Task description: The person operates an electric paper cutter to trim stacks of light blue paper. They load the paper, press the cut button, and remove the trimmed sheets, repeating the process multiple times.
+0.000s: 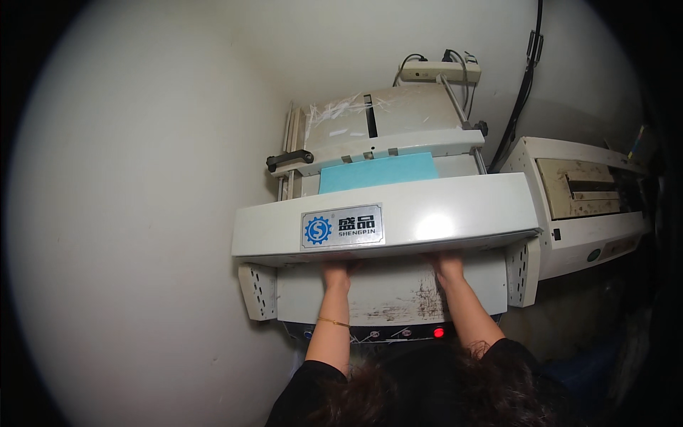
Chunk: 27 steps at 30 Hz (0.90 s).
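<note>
Blue paper (378, 172) behind white cover (469, 206), left hand (337, 273) and right hand (448, 267) partly beneath, grips indiscernible.

A black, matte fabric top (423, 384) with short sleeves clothes the body at the near edge of the scene. Its left sleeve (311, 388) and right sleeve (511, 359) both end in curved hems, leaving the left forearm (329, 345) and the right forearm (469, 313) bare. A thin, gold-coloured bracelet (333, 322) circles the left forearm. Loose, wavy strands of hair (361, 397) fall over the top, at left and right. The hands are mostly hidden.
</note>
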Motion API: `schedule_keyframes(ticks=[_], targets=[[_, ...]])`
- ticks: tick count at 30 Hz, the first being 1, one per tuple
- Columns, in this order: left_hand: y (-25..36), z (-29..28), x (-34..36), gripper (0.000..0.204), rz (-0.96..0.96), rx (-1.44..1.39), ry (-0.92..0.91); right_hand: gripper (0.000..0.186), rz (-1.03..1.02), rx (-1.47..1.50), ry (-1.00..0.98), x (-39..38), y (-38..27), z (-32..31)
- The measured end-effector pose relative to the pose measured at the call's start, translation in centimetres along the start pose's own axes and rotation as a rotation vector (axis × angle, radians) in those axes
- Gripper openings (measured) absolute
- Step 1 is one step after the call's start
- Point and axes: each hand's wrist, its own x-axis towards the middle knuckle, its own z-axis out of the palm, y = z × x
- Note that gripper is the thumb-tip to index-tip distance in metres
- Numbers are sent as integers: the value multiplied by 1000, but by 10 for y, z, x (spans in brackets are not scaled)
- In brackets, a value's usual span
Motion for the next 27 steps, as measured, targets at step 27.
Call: schedule_keyframes(ticks=[27], targets=[[0,-16,2,21,-37,17,-82,41,22,-72,125,-12,-8,23]])
